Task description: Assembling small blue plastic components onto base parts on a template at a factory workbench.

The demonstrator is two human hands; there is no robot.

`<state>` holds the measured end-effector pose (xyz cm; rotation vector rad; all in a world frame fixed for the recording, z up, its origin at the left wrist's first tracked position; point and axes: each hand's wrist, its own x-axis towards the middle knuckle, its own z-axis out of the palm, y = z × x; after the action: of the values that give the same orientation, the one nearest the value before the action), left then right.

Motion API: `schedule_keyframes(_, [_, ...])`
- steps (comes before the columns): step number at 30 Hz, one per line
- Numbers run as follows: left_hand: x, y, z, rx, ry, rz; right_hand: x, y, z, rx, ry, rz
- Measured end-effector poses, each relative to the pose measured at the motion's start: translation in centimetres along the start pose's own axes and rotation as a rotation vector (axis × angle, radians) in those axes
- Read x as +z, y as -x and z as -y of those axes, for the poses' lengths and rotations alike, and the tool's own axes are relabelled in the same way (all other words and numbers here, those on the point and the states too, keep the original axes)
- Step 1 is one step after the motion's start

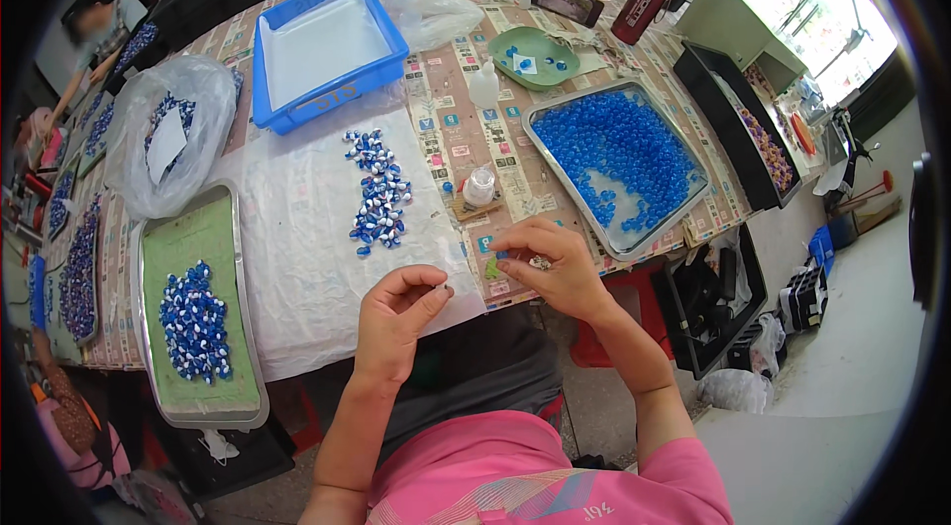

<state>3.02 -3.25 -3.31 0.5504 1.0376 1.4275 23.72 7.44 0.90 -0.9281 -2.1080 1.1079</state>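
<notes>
My left hand (401, 312) is raised at the table's front edge, thumb and forefinger pinched together on something tiny that I cannot make out. To its right, my right hand (560, 272) is closed, with a small blue bead (501, 255) between thumb and fingertips. Small pale and gold bits show in its curled palm. Beneath its fingertips is a light green patch whose kind I cannot tell. Ahead of my left hand, a loose pile of blue-and-white beads (379, 203) lies on white paper (297, 277). Beyond my hands stands a small jar (479, 188) with white contents.
At right is a metal tray (620, 250) of clear blue beads; at left, a green-lined tray (188, 228) of blue-and-white ones. Farther back are a blue plastic tray (327, 104), a white bottle (483, 87), a green dish (543, 79), a phone (567, 0) and a red flask (646, 0).
</notes>
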Motion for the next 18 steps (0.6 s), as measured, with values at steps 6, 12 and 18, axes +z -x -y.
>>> schedule_keyframes(6, [-1.0, 0.9, -0.4, -0.095, 0.270, 0.063, 0.3, -0.8, 0.5, 0.072, -0.109, -0.025])
schedule_keyframes(12, [-1.9, 1.3, 0.1, -0.070, 0.312, 0.117, -0.1, -3.0, 0.3, 0.120, -0.189, -0.130])
schedule_keyframes(18, [-1.8, 1.9, -0.3, -0.095, 0.329, 0.106, 0.0, -5.8, 1.4, 0.073, 0.060, -0.148])
